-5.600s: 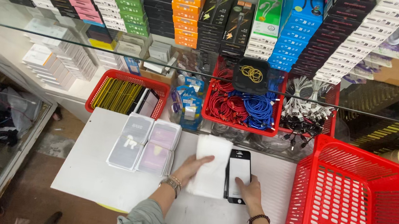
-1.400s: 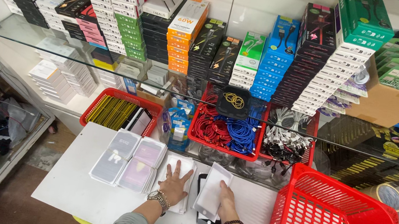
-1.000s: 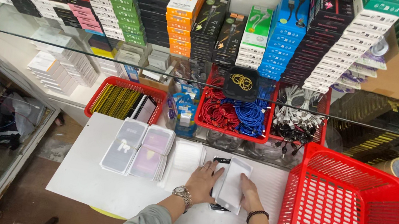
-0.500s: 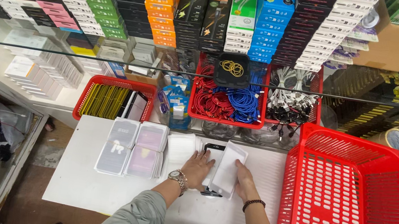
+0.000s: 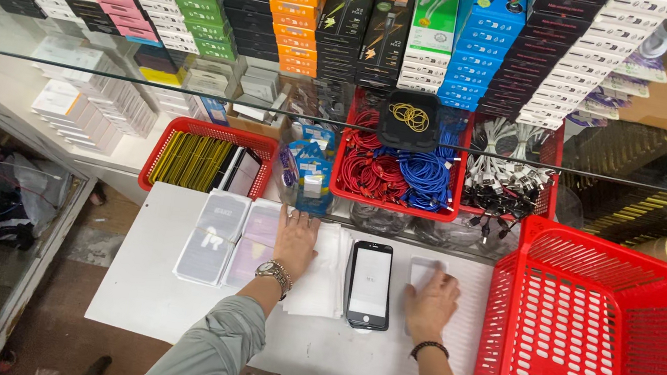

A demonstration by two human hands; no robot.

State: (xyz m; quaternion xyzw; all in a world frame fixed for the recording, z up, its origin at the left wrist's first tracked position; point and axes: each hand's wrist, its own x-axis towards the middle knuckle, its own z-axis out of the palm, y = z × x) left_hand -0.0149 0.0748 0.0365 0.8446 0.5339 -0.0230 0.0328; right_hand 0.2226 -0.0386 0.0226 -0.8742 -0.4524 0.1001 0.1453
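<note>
— What do you have on the hands?

— I see the left hand [image 5: 294, 242] lying flat, fingers spread, palm down on a stack of white sheets [image 5: 326, 271] on the white table [image 5: 156, 293]. It holds nothing; it only presses on the stack. There is a metal watch [image 5: 275, 273] on that wrist.

— And the right?

— The right hand [image 5: 431, 303] is also flat and open, fingers together, resting on a small clear rectangular piece [image 5: 423, 270] that pokes out past the fingertips. I cannot tell whether it is glass or film. A dark band [image 5: 429, 348] sits on that wrist.

— Where is the phone?

— Between the two hands. I see a black phone [image 5: 370, 284] lying face up on the table, its long side running away from me, just beside the white sheets and near the right hand but not touched by either hand.

— What lies further out?

— Left of the left hand I see two clear plastic cases [image 5: 234, 239] side by side, touching the sheets. Behind them stands a small red basket [image 5: 208, 161] with yellow and black packs. A second red basket [image 5: 397, 166] behind the phone holds red and blue cables, with a black tray of rubber bands on top. On the right, a large red basket [image 5: 603, 346] stands against the table edge, near the right hand. Above all of it, a glass shelf [image 5: 103, 62] carries rows of coloured boxes.
</note>
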